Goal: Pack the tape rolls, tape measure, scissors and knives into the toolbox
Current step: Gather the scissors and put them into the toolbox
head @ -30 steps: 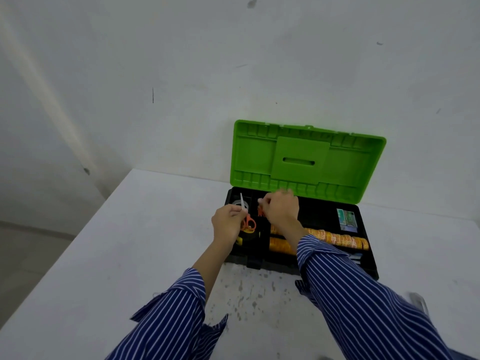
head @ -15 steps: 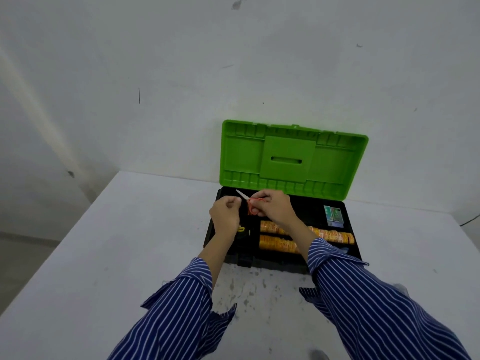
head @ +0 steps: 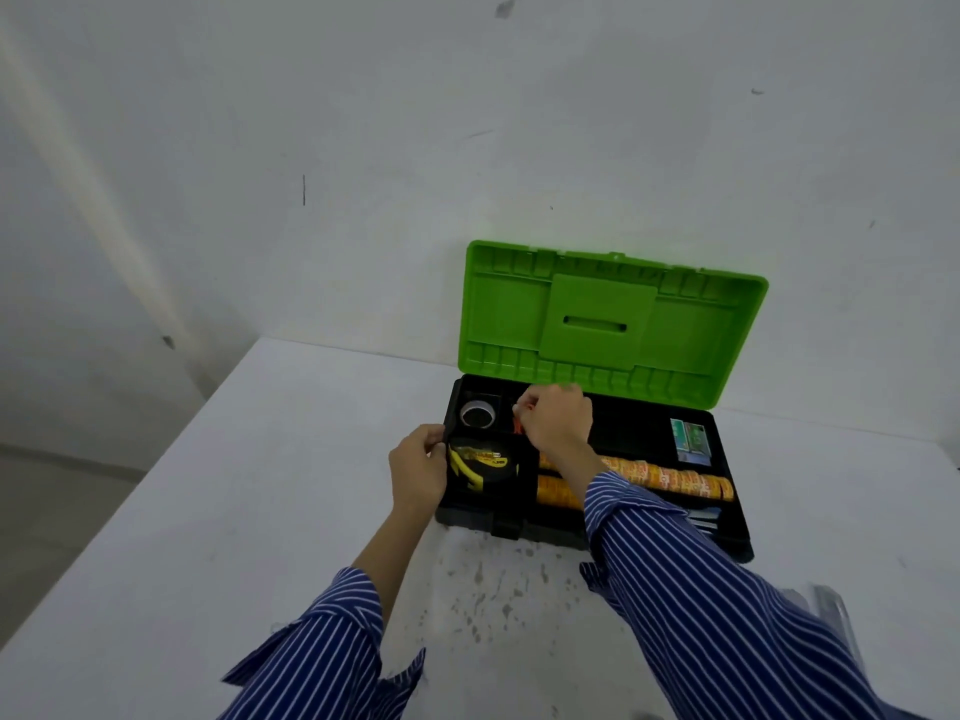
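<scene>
while the white table [head: 218,485] is seen bare at the left, the left hand [head: 418,467] is closed on the left rim of the open toolbox [head: 724,491]. just beside it, the tape measure [head: 480,462] is lodged in the front-left compartment, with a tape roll [head: 478,414] behind. the right hand [head: 556,423] is pinched on orange scissors [head: 518,424], mostly hidden. orange tape rolls [head: 670,478] are lined further right.

Mostly hidden under the right hand [head: 556,423]: an orange item [head: 517,426], too covered to name. Hiding part of the orange tape rolls [head: 670,478]: the right sleeve [head: 727,615]. Blurred and unreadable at four o'clock: a grey object [head: 831,610]. Cut off at the bottom edge: both sleeves.
</scene>
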